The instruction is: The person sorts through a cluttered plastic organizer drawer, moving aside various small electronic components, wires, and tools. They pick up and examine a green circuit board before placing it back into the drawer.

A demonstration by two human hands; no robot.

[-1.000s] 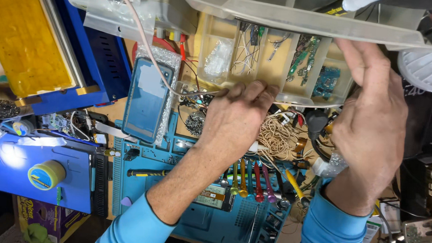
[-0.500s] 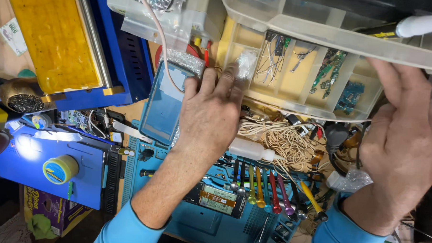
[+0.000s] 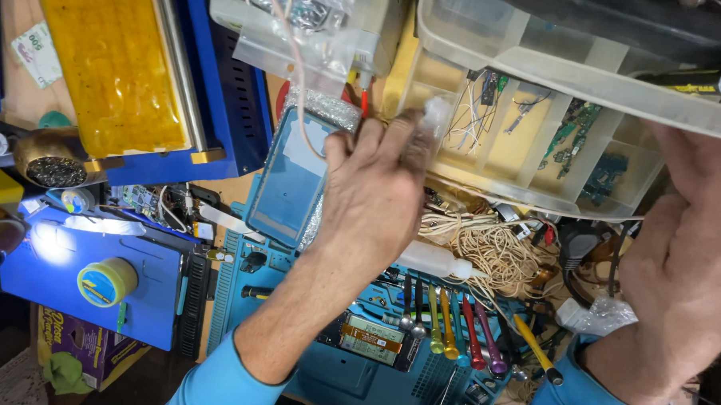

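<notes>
My left hand (image 3: 372,199) reaches up the middle over a blue phone frame (image 3: 285,180). Its fingertips pinch a small clear plastic bag (image 3: 437,116) at the left end of a clear compartment organizer box (image 3: 528,196). The box holds wires and small green circuit boards. My right hand (image 3: 686,270) is at the right, fingers stretched flat. Its fingertips touch the underside of the box's raised clear lid (image 3: 573,74). Both arms wear blue sleeves.
A teal work mat (image 3: 346,378) carries a row of coloured screwdrivers (image 3: 460,330) and a phone part. Tangled beige cords (image 3: 494,255) lie beside a white bottle. To the left are a blue machine with a yellow panel (image 3: 109,66), a lit blue stand (image 3: 94,277) and a brass wool pot (image 3: 50,164).
My left hand has moved up from the mat and cords to the box's left end and closed on the small clear bag. The right hand has stayed under the lid.
</notes>
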